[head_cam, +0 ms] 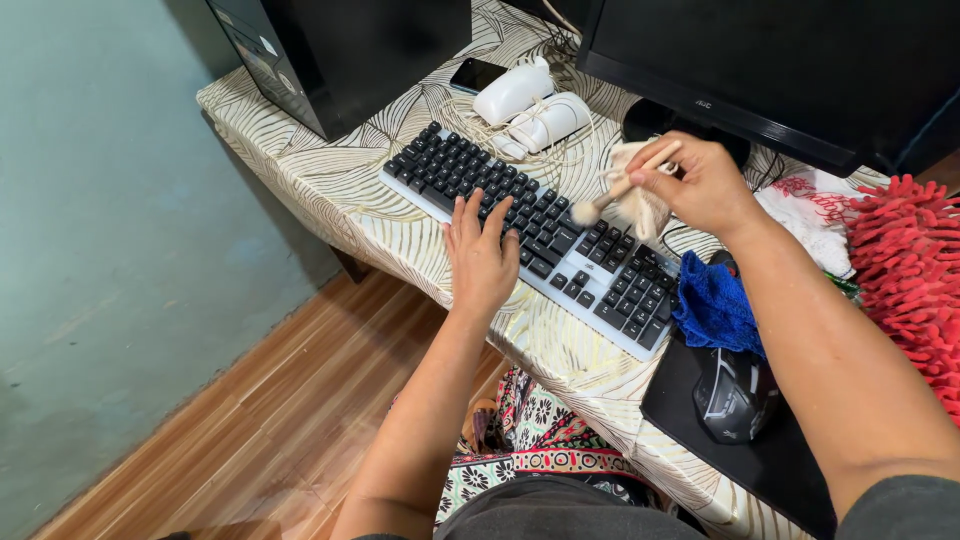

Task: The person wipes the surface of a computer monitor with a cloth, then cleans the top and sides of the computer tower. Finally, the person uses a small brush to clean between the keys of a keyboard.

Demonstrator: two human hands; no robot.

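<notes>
Two hands work over a keyboard (540,235) that lies slantwise on the bench (330,190), which is covered in a pale leaf-patterned cloth. The left hand (482,255) lies flat on the keys near the middle of the board, fingers (470,215) spread and closed on nothing. The right hand (700,185) hovers above the keyboard's right part, its fingers pinched shut on a small brush (615,192) with a pale wooden handle; a cream rag (640,205) is bunched in the same grip. The bristle end points down and left, just above the keys (whether it touches them cannot be told).

A blue cloth (712,305) is heaped at the keyboard's right end, beside a black mouse (733,395) on a dark pad (690,400). Behind the board stand two white speakers (525,105), a phone (474,74), a black tower (340,50) and a monitor (790,60). A red shaggy duster (912,270) lies at far right.
</notes>
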